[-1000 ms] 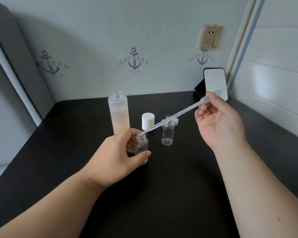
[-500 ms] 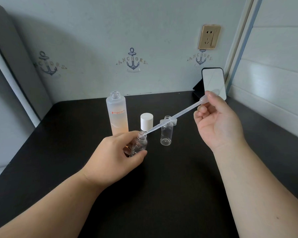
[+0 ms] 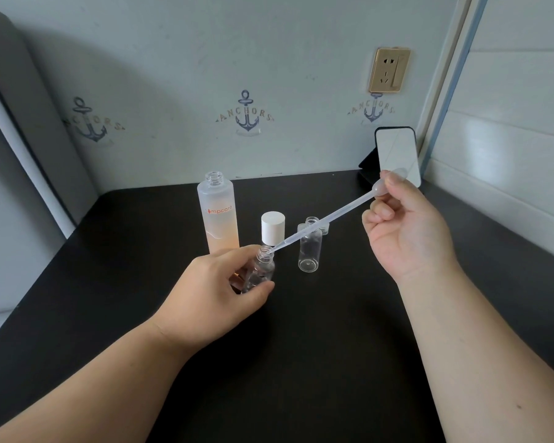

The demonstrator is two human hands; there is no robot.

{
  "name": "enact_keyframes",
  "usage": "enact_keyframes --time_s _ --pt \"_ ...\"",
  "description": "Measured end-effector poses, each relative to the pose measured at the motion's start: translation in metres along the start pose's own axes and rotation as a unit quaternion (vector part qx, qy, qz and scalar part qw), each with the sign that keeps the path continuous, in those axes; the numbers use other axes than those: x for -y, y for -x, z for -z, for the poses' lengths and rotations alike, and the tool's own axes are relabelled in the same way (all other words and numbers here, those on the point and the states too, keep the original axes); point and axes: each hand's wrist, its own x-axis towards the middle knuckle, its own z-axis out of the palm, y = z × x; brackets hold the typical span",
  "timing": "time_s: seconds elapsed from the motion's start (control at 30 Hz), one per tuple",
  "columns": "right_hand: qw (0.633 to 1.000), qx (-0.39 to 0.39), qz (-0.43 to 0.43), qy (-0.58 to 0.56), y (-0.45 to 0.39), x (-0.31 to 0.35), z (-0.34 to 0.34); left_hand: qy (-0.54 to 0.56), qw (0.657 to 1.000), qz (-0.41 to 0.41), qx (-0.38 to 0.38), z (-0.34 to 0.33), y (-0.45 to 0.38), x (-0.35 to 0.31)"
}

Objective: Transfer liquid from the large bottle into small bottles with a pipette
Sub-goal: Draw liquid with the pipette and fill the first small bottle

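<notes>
The left hand (image 3: 211, 292) has its fingers (image 3: 237, 254) and thumb curled around a small clear plastic bottle (image 3: 263, 270), tilted and uncapped. The right hand (image 3: 403, 228) pinches the bulb of a long translucent plastic pipette (image 3: 327, 219), whose tip sits at that bottle's mouth. Just beside stands a second small clear bottle (image 3: 309, 251), upright and seemingly empty. Behind, on the black counter (image 3: 301, 346), a tall frosted bottle (image 3: 218, 215) holds pale orange liquid in its lower part, with a white cylindrical cap (image 3: 272, 227) near it.
</notes>
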Motion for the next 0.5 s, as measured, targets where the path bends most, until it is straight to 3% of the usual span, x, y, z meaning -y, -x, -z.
enact_keyframes --time_s 0.27,0.5 --pt "1.0 0.001 0.008 0.004 0.0016 0.0004 -0.0022 -0.001 1.0 -0.009 -0.003 -0.0003 -0.0003 0.0027" --pt "0.998 -0.053 -0.004 -0.018 0.0022 0.0005 -0.0023 0.003 1.0 -0.002 -0.001 -0.0018 -0.0021 0.002"
